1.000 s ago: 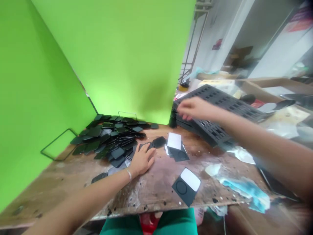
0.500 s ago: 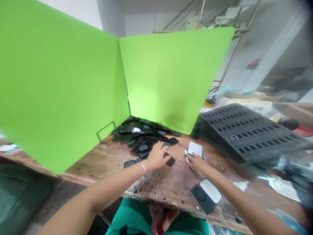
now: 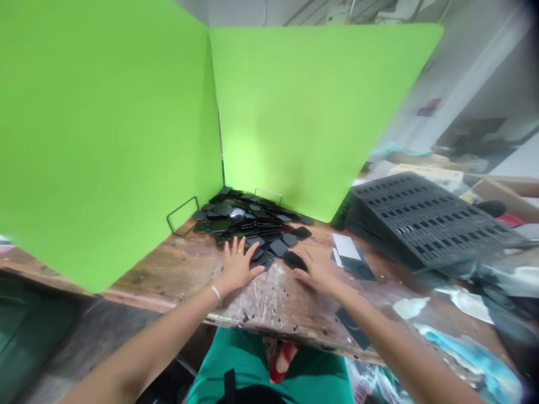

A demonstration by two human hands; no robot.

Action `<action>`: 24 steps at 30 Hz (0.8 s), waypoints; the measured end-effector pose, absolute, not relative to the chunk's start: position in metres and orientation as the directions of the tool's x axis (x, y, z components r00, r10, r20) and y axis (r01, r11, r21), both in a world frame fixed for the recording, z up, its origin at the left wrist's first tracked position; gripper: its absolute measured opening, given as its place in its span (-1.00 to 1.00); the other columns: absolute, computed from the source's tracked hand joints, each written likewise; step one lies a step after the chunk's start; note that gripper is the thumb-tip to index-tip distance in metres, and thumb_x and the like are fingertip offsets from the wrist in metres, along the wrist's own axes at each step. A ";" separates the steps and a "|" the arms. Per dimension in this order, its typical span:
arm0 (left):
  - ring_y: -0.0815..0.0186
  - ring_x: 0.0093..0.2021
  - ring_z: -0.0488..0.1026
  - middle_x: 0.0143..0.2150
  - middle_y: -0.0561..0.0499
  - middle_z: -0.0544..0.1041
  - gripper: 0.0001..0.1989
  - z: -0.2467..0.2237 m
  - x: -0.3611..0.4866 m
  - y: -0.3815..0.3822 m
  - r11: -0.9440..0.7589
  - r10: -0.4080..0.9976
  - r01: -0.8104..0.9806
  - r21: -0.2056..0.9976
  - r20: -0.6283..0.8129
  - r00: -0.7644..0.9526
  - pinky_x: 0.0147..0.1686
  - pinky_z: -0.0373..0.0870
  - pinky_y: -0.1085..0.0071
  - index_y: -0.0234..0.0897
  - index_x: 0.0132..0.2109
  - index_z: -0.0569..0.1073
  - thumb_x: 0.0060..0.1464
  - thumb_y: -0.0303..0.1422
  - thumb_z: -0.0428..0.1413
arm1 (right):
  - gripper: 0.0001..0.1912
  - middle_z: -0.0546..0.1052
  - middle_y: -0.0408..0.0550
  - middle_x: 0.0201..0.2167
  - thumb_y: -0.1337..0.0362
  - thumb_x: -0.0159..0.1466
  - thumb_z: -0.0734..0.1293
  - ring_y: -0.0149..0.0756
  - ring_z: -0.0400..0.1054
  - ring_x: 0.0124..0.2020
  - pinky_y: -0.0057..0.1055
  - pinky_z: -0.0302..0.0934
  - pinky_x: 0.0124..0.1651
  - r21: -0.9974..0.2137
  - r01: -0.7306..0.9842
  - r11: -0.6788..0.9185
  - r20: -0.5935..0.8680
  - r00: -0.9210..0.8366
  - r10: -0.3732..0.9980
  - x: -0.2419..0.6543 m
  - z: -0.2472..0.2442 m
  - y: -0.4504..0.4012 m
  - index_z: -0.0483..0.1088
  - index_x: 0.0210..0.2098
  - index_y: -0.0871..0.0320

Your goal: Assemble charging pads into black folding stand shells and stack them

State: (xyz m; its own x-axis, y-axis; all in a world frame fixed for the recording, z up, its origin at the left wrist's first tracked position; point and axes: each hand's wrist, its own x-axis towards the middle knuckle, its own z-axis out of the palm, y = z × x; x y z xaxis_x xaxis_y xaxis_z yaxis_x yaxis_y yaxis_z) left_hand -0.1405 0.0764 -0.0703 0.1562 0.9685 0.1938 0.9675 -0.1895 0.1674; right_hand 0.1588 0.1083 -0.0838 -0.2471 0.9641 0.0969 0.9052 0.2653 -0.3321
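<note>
A heap of thin black rounded plates (image 3: 252,216) lies on the worn wooden table in the corner of two green panels. At the heap's near edge, my left hand (image 3: 239,266) is spread with its fingers over several plates. My right hand (image 3: 315,269), slightly blurred, rests with fingers extended beside a single black plate (image 3: 293,260), its thumb close to that plate. Right of that hand lies a white card (image 3: 346,246) on a dark sheet (image 3: 364,271). Partly behind my right forearm is another dark sheet (image 3: 352,327) near the table's front edge.
Green panels (image 3: 311,112) stand at the back and left, with thin wire feet (image 3: 182,216). Stacked dark slotted trays (image 3: 433,219) stand at the right. White scraps (image 3: 410,307) and a light-blue bag (image 3: 475,359) lie at the right of the wooden table (image 3: 168,275).
My left hand has moved left to the heap's near edge. My right hand has left the white card and moved left beside the black plate. The view has shifted slightly.
</note>
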 end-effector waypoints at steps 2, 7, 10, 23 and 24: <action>-0.33 0.44 -0.22 0.46 -0.29 0.01 -0.24 -0.075 -0.124 0.085 -0.159 0.974 0.968 0.195 0.190 0.121 0.25 -0.08 -0.31 -0.02 0.38 0.15 0.11 0.04 0.15 | -0.63 0.40 0.06 0.11 0.15 0.38 0.32 -0.15 0.38 0.02 -0.09 0.35 0.04 -0.339 0.897 0.283 0.134 -0.251 0.959 0.138 -0.089 0.106 0.35 0.12 0.15; -0.34 0.43 -0.17 0.45 -0.33 0.01 -0.22 -0.084 -0.087 0.105 -0.119 0.975 0.960 0.253 0.211 0.065 0.25 -0.05 -0.31 -0.10 0.37 0.18 0.08 0.01 0.19 | -0.66 0.41 0.05 0.10 0.15 0.39 0.31 -0.17 0.39 0.00 -0.12 0.36 0.02 -0.322 0.908 0.269 0.210 -0.208 0.955 0.118 -0.092 0.119 0.36 0.11 0.14; -0.31 0.41 -0.06 0.44 -0.35 0.03 -0.22 -0.086 -0.071 0.114 -0.105 0.973 0.955 0.278 0.228 0.041 0.26 0.01 -0.25 -0.14 0.37 0.19 0.08 -0.01 0.20 | -0.62 0.38 0.07 0.15 0.16 0.38 0.33 -0.10 0.34 0.09 -0.02 0.29 0.11 -0.317 0.926 0.204 0.238 -0.130 0.962 0.119 -0.095 0.132 0.34 0.14 0.15; -0.20 0.44 -0.09 0.46 -0.29 0.01 -0.30 -0.085 -0.069 0.142 -0.183 0.957 0.944 0.276 0.271 0.106 0.28 0.05 -0.17 -0.14 0.36 0.17 0.16 -0.05 0.14 | -0.47 0.34 0.27 0.18 0.32 0.28 0.10 0.02 0.18 0.24 -0.08 0.07 0.28 -0.432 0.899 0.070 0.309 0.075 0.948 0.123 -0.114 0.133 0.22 0.21 0.34; -0.17 0.44 -0.08 0.46 -0.28 0.02 -0.31 -0.085 -0.069 0.147 -0.187 0.955 0.942 0.279 0.275 0.109 0.28 0.06 -0.17 -0.13 0.36 0.16 0.17 -0.06 0.13 | -0.45 0.33 0.28 0.17 0.31 0.27 0.11 0.03 0.18 0.23 -0.08 0.07 0.27 -0.437 0.897 0.068 0.312 0.081 0.947 0.124 -0.114 0.133 0.19 0.23 0.34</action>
